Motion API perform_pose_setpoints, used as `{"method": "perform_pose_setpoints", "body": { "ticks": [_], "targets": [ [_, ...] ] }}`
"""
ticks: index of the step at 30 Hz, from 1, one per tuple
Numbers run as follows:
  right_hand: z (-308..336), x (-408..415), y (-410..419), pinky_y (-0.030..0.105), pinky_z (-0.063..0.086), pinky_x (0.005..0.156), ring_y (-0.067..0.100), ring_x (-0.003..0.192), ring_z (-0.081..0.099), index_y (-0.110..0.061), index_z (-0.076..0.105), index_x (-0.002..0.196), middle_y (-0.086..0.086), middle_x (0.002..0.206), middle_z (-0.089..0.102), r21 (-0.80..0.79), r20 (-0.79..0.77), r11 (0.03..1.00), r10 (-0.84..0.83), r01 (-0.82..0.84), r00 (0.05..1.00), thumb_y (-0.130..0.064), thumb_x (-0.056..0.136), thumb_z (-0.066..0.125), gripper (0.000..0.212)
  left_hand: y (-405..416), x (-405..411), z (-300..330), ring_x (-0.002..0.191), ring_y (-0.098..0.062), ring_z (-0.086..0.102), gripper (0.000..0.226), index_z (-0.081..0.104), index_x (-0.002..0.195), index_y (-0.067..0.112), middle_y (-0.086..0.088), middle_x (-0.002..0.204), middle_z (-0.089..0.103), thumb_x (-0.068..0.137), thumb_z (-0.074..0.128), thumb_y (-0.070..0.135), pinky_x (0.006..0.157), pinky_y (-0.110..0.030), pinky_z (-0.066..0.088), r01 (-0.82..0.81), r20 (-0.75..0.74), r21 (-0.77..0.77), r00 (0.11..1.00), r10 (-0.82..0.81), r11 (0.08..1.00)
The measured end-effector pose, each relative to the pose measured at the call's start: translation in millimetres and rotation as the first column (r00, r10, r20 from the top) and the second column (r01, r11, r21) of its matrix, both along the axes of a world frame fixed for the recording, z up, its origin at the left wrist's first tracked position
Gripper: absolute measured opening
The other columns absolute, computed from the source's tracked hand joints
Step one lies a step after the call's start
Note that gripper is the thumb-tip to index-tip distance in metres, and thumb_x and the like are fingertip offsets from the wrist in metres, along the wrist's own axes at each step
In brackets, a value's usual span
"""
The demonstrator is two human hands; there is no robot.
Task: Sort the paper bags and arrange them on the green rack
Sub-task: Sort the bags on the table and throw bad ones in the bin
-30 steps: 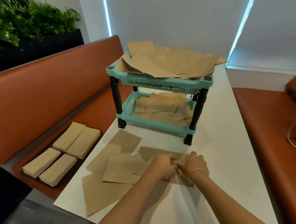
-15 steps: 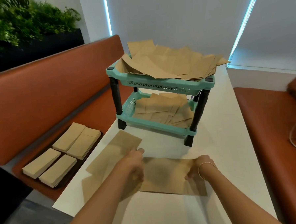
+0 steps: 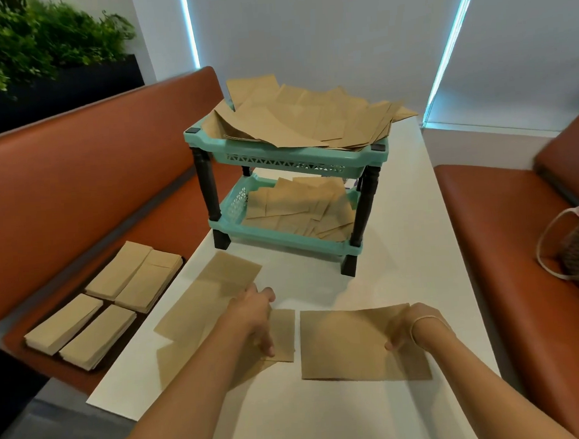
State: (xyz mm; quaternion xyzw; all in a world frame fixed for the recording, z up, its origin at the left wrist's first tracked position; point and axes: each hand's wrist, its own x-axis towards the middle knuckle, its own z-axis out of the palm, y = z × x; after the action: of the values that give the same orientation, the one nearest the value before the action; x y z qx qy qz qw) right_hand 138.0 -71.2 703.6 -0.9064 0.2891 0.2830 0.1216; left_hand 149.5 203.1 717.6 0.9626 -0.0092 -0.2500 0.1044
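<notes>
Bags lie loose on the table (image 3: 409, 233) before the green rack (image 3: 288, 159), whose shelves already hold untidy heaps. Thin paper may slide or crease if dragged, and sizes could get mixed. The right hand (image 3: 416, 326) pinches the large bag (image 3: 345, 344) by its right edge; the left hand (image 3: 253, 317) rests, fingers curled, on a smaller bag (image 3: 284, 333) just beside.

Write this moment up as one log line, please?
stage: sorting | right hand: holds large paper bag | left hand: rests on bag pile | green rack: both shelves hold loose bags
</notes>
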Motion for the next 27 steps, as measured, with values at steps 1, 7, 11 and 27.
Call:
{"method": "perform_pose_setpoints", "body": {
  "ticks": [1,7,11,27],
  "targets": [
    [0,-3,-4,0.031,0.045,0.072,0.021,0.083,0.055,-0.019,0.056,0.112,-0.001,0.085,0.054,-0.010,-0.002,1.000,0.006,-0.006,1.000,-0.044,0.051,0.086,0.072,0,0,0,0.126,-0.029,0.037,0.098,0.034,0.137,0.028,-0.004,0.138,0.033,0.056,0.089,0.028,0.102,-0.043,0.042,-0.001,0.002,0.006,1.000,0.001,1.000],
    [4,-31,-26,0.030,0.046,0.069,0.021,0.079,0.056,-0.017,0.057,0.102,-0.002,0.075,0.052,0.005,0.045,0.999,-0.037,0.036,0.998,-0.037,0.055,0.086,0.059,1,-2,0,0.122,-0.030,0.037,0.090,0.042,0.128,0.035,-0.001,0.134,0.030,0.052,0.091,0.030,0.102,-0.046,0.042,-0.030,0.015,0.007,0.999,0.030,1.000],
    [4,-51,-50,0.026,0.045,0.071,0.019,0.082,0.057,-0.014,0.059,0.112,-0.001,0.088,0.057,0.000,0.073,0.999,-0.032,0.032,0.997,-0.038,0.059,0.085,0.064,-2,-3,5,0.113,-0.025,0.041,0.080,0.046,0.116,0.031,-0.001,0.127,0.035,0.050,0.091,0.034,0.097,-0.040,0.045,-0.021,-0.031,0.066,0.999,0.023,0.998],
    [-5,-107,-194,0.034,0.049,0.084,0.029,0.101,0.061,-0.011,0.063,0.114,0.010,0.114,0.063,0.224,0.338,0.931,-0.351,0.288,0.873,-0.024,0.082,0.062,0.035,-182,-34,73,0.083,-0.020,0.056,0.019,0.058,0.087,0.013,-0.003,0.089,0.059,0.076,0.069,0.023,0.071,-0.035,0.050,0.092,0.282,-0.198,0.959,-0.033,0.976]
  ]
}}
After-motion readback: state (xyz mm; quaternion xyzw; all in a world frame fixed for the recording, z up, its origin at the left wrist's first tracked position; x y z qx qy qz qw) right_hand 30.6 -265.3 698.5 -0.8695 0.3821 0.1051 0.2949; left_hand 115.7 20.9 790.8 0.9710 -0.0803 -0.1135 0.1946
